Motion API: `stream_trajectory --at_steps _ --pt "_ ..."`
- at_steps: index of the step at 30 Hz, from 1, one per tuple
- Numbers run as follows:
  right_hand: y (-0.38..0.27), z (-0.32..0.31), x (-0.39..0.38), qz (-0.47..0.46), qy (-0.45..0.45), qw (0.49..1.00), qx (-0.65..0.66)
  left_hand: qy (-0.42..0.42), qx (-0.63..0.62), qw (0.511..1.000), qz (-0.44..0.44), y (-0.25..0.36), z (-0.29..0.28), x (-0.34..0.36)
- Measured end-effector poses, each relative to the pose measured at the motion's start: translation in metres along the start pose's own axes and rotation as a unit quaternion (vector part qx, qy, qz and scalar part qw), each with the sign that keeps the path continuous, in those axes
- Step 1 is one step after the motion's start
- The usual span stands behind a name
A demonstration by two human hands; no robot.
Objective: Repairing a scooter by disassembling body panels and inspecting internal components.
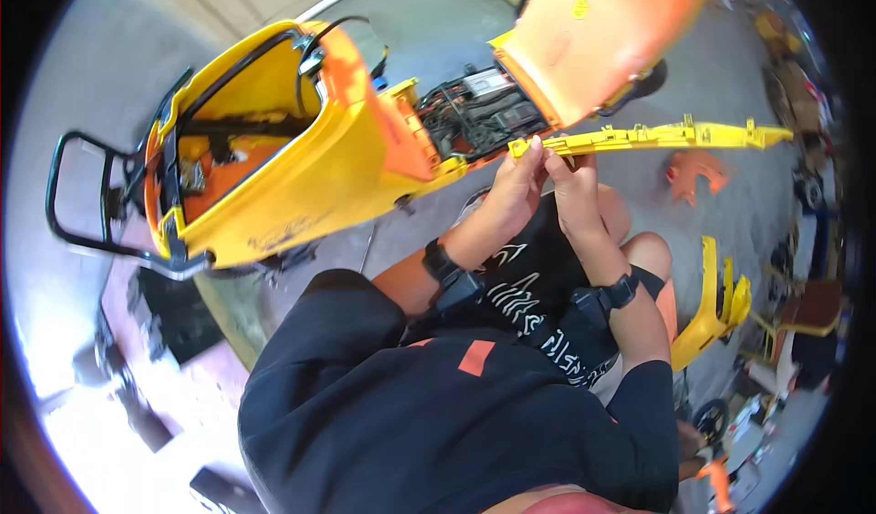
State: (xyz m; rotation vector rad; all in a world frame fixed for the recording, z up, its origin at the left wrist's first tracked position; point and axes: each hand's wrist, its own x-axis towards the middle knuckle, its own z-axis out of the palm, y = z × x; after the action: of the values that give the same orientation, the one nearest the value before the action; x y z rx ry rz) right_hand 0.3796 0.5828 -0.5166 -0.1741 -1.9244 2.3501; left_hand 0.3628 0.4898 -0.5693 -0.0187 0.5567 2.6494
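A long yellow plastic trim strip (657,137) with clips along its edge is held out level, reaching from my hands far to the right. At its left end, my left hand (518,190) is closed, thumb and fingertips pinching the tip. Close beside it, my right hand (575,190) is closed round the strip as well, its thumb near the left one. Just beyond the fingers is a yellow and orange scooter (338,167) with its body opened. Its exposed floor bay (484,103) shows dark wiring and a boxed unit. What the fingertips press on is partly hidden.
The scooter's orange front panel (602,40) rises at the top. A black rear rack (78,190) juts out at the left. On the floor to the right lie an orange piece (695,176) and a yellow body panel (707,322). A brown-seated chair (810,309) stands at the far right among clutter.
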Motion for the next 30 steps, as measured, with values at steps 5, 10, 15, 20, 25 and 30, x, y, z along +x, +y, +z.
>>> stream_trajectory --at_steps 5,10,15,20,25,30 --pt "0.082 -0.001 0.002 0.026 0.051 0.998 0.001 0.091 -0.08 0.992 -0.035 -0.004 -0.048 0.005" --pt "0.093 -0.023 0.018 0.232 0.015 0.972 -0.036 0.223 -0.006 0.975 0.021 -0.025 -0.096 0.025" --pt "0.116 -0.028 0.068 0.384 0.135 0.913 0.031 0.351 0.047 0.935 -0.003 -0.029 -0.136 0.031" --pt "0.159 -0.042 0.104 0.461 0.181 0.865 0.085 0.397 0.095 0.913 0.017 -0.045 -0.171 0.02" --pt "0.217 -0.066 0.098 0.517 0.208 0.817 0.15 0.501 0.116 0.855 -0.064 -0.018 -0.142 -0.001" --pt "0.237 -0.083 0.116 0.475 0.166 0.856 0.115 0.491 0.035 0.87 0.016 -0.027 -0.174 0.029"
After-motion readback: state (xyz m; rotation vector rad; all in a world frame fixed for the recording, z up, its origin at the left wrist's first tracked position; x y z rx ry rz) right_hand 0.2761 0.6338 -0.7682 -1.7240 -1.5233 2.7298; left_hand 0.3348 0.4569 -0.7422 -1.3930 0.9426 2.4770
